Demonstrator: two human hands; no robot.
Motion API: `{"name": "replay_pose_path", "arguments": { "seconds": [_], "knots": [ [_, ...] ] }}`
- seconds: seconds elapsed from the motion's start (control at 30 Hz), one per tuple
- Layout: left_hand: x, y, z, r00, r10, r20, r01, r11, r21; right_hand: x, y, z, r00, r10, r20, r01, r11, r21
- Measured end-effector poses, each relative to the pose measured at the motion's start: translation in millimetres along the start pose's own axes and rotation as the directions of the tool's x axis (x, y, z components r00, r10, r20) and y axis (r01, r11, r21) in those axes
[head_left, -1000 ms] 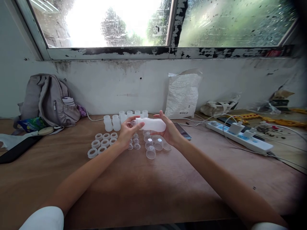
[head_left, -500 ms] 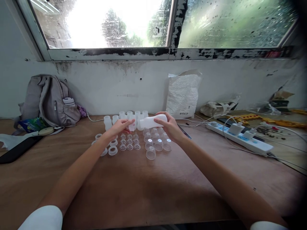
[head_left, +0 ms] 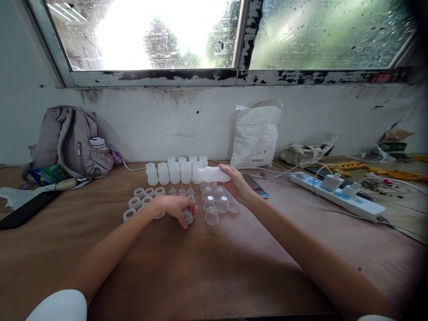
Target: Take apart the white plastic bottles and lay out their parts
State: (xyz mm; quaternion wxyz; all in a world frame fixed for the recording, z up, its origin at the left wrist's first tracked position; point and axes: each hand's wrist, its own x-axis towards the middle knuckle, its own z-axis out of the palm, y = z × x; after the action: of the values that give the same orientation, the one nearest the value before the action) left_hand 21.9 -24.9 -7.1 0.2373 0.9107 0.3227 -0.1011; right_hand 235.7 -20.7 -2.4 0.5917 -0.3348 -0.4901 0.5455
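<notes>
My right hand (head_left: 236,182) is closed around a white translucent baby bottle (head_left: 212,174), held on its side above the table with its neck toward the left. My left hand (head_left: 179,207) is low over the clear bottle nipples (head_left: 181,191), thumb and fingers closed on a nipple (head_left: 187,217) at the front of that group. Part of the group is hidden under the hand. Left of it lie translucent screw rings (head_left: 134,203), some covered by my wrist. Clear domed caps (head_left: 211,216) stand in rows below the bottle. Behind, several upright bottles (head_left: 163,174) are lined up.
A phone (head_left: 256,186) lies right of my right hand. Farther right are a power strip (head_left: 337,196) with plugs and cables. A white padded bag (head_left: 256,136) leans on the wall. At left are a backpack (head_left: 70,142) and a black flat case (head_left: 28,208).
My left hand has come down and toward me, from beside the bottle's neck to the front nipples. My right hand keeps hold of the bottle, nearly in place.
</notes>
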Motion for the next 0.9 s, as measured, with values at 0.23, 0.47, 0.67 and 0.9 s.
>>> {"name": "replay_pose_path", "arguments": {
  "seconds": [0.23,0.47,0.67,0.9],
  "knots": [
    [-1.0,4.0,1.7,0.999,0.028,-0.02,-0.028,0.999,-0.037,-1.8,1.7,1.6,0.983,0.183,0.031,-0.185,0.976,0.117],
    [-3.8,18.0,-7.8,0.815,-0.025,-0.579,-0.131,0.965,-0.226,-9.0,0.0,9.9,0.971,0.233,0.046,-0.234,0.972,0.013],
    [-6.5,27.9,-16.8,0.528,-0.12,-0.841,-0.342,0.876,-0.339,-21.4,0.1,24.5,0.987,0.153,0.049,-0.151,0.988,-0.043],
    [-25.1,1.0,-61.4,0.368,-0.228,-0.901,-0.322,0.878,-0.354,-22.5,-13.5,23.5,0.994,0.108,0.017,-0.103,0.977,-0.188]
  ]
}}
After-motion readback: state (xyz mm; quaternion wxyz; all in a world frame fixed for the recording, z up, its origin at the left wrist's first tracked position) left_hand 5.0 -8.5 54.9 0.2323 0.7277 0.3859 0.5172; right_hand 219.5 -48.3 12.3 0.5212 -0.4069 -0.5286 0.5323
